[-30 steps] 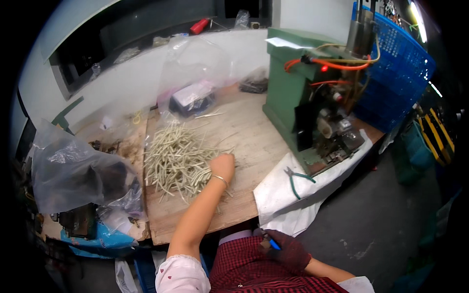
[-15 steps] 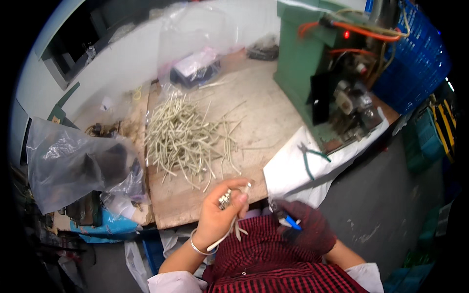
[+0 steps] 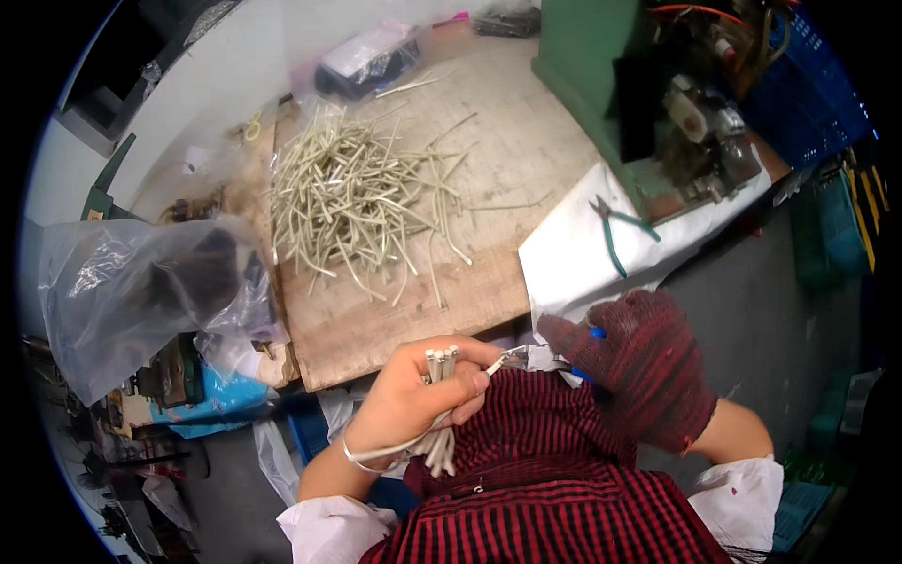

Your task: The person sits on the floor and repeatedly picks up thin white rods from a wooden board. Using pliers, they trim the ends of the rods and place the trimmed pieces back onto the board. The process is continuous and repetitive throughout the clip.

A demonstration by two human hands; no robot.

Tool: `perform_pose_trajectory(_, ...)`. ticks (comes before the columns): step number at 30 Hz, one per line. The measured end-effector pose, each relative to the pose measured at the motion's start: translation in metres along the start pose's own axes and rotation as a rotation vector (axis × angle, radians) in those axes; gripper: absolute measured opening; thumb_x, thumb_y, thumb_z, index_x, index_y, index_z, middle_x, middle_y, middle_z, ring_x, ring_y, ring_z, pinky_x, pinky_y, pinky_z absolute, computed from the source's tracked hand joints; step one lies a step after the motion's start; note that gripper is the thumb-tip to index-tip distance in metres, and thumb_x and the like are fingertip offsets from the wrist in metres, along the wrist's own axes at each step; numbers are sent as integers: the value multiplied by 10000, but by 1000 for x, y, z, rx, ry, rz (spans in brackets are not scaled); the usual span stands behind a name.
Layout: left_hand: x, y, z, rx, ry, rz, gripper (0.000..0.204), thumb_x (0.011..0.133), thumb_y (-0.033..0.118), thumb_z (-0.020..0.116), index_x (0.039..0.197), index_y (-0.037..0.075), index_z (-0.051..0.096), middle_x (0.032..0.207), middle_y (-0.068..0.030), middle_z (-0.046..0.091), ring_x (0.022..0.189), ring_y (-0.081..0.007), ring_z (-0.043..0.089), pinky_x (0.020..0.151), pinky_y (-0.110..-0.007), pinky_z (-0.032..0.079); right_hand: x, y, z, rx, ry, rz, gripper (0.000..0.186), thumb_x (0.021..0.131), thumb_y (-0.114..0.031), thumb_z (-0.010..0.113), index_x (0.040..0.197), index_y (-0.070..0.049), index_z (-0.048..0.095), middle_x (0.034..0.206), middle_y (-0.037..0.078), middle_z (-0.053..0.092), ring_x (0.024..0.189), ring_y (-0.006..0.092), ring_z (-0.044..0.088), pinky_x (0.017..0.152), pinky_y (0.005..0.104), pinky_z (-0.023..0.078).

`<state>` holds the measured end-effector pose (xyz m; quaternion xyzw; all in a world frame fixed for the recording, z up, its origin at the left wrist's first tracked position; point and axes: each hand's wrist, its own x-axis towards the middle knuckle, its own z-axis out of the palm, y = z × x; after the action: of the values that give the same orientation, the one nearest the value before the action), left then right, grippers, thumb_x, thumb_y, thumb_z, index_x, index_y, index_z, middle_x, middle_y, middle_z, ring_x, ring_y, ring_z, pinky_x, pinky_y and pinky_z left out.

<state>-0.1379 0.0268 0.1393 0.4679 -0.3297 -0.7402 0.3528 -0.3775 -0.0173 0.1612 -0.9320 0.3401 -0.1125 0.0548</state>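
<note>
My bare left hand (image 3: 423, 390) is closed around a bundle of short cream wires (image 3: 440, 451). Their blunt ends poke up above the fist and their tails hang below. One wire (image 3: 498, 365) is pinched between thumb and forefinger, its end pointing right. My right hand (image 3: 648, 367), in a dark red and black knit glove, grips what look like blue-handled pliers (image 3: 582, 374). Their metal head is at the pinched wire's end; whether the jaws are closed on it is too small to tell. A big loose pile of similar wires (image 3: 348, 188) lies on the wooden table (image 3: 498, 122).
Green-handled pliers (image 3: 613, 235) lie on a white sheet (image 3: 564, 273) at the table's right. Behind stands a green machine (image 3: 587, 85), with a blue basket (image 3: 808, 122) beyond. Clear plastic bags (image 3: 113, 301) are on the left. A wrapped dark box (image 3: 366, 70) sits at the back.
My right hand has risen and turned, bringing the blue-handled pliers to the wire end at my left fingertips. My left hand has turned, showing more of the bundle. The whole view has shifted.
</note>
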Motion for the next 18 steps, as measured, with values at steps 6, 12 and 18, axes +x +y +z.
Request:
perform_pose_trajectory(6, 4, 6, -1, 190, -140, -171, 254, 772, -83, 669, 1025, -75, 686, 687, -50, 633, 539, -47, 518, 478, -187, 381, -4, 33, 7, -23, 27, -267, 352, 693, -198, 691, 1041, -243, 704, 706, 9, 570, 597, 202, 537, 530, 364, 394)
perform_pose_trajectory(12, 5, 11, 5, 328, -156, -169, 242, 790, -70, 667, 1030, -72, 688, 667, -38, 624, 521, -47, 506, 464, -203, 371, 1, 28, 2, -186, 129, -330, 308, 665, -284, 747, 972, -265, 724, 666, -25, 533, 591, 160, 516, 570, 342, 402)
perform_pose_trajectory(18, 7, 6, 0, 203, -141, -144, 255, 777, -97, 654, 1030, -79, 684, 641, -47, 615, 503, -54, 496, 453, -211, 355, -5, 31, 3, -283, 185, -322, 236, 697, -269, 726, 927, -229, 686, 739, -23, 536, 646, 153, 507, 596, 343, 389)
